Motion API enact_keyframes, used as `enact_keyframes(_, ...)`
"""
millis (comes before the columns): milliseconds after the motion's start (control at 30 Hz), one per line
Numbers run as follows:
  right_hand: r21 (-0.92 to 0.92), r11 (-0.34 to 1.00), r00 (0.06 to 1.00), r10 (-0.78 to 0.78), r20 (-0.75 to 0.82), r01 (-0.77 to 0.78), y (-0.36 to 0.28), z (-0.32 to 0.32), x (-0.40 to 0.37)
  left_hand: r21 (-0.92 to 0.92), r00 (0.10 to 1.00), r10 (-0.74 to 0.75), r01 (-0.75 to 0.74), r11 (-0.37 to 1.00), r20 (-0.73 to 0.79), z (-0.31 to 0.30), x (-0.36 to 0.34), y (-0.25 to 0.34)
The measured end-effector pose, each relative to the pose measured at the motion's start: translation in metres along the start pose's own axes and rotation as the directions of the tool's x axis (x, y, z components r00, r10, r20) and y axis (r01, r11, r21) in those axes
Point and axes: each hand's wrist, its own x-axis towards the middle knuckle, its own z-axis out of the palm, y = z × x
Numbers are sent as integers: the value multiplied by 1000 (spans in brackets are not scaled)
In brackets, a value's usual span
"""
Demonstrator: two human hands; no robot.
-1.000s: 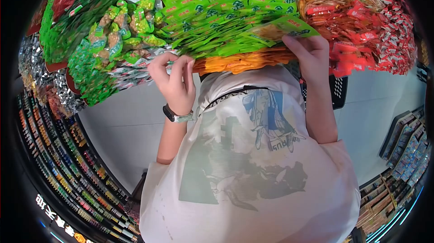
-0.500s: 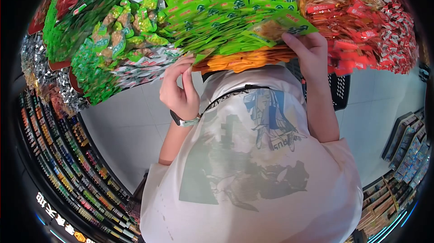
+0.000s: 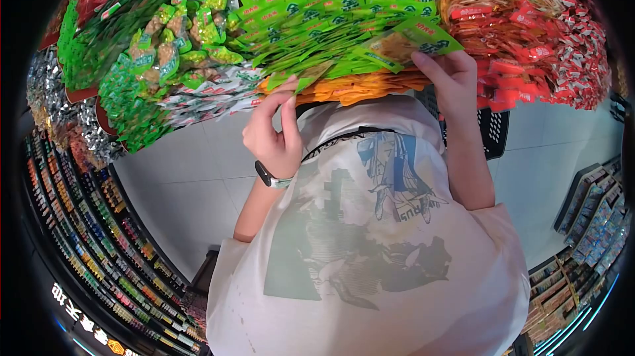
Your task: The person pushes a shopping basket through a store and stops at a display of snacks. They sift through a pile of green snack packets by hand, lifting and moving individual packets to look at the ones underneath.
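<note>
My left hand (image 3: pixel 272 132), with a dark watch on the wrist, is closed, thumb and fingertips pinching the corner of a green snack packet (image 3: pixel 309 79) at the front edge of the pile. My right hand (image 3: pixel 455 81) is closed on the corner of another green snack packet (image 3: pixel 403 44). That packet has a clear window with brownish food inside and lies tilted over the pile. Behind both hands are rows of matching green packets (image 3: pixel 337 2). Orange packets (image 3: pixel 357 87) lie in a band just below, between my hands.
Left of the pile are green-wrapped bagged snacks (image 3: pixel 165 38) and white-and-green packets (image 3: pixel 211 96). Red packets (image 3: pixel 512 58) lie to the right. A black perforated basket (image 3: pixel 495 132) is near my right forearm. Curved shelves (image 3: pixel 99 223) of goods stand at lower left, and racks (image 3: pixel 598 217) at right.
My left hand has moved slightly right and up, and its fingertips have closed together on the packet corner. My right hand and its packet have barely shifted.
</note>
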Motion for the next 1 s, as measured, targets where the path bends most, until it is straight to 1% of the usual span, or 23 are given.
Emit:
enact_keyframes(100,-5,1000,1000,22,15,-22,3,-5,-1,49,994,-32,27,998,103,7,9,7)
enact_keyframes(133,-2,1000,1000,25,11,-25,3,-5,-1,60,993,-66,60,996,101,10,11,11)
enact_keyframes(233,1,999,999,40,0,-40,3,-5,-3,197,983,40,-76,977,180,14,15,4)
enact_keyframes(267,-3,999,999,49,-4,-49,3,-6,-4,180,979,72,-107,978,188,16,18,1)
enact_keyframes(367,21,998,998,66,-9,-66,2,-5,-5,336,941,38,-158,928,337,11,26,12)
enact_keyframes(467,25,999,998,47,-35,-46,0,-1,-5,297,912,9,-143,944,410,7,22,22)
enact_keyframes(567,21,999,999,40,-30,-40,-1,-1,-5,389,835,75,-332,859,546,8,22,25)
enact_keyframes(600,20,999,999,39,-24,-38,0,-1,-4,410,826,87,-364,836,557,13,21,23)
enact_keyframes(700,15,999,999,35,-17,-34,2,0,-2,433,817,49,-355,829,574,22,24,20)
enact_keyframes(800,-1,999,999,42,-12,-42,0,1,0,445,794,-26,-313,839,607,27,28,21)
enact_keyframes(900,-24,997,997,76,-33,-76,-2,1,-1,366,747,-105,-194,910,656,21,37,22)
enact_keyframes(1000,-25,999,998,44,-55,-46,-6,3,2,349,778,-97,-163,923,620,10,37,34)
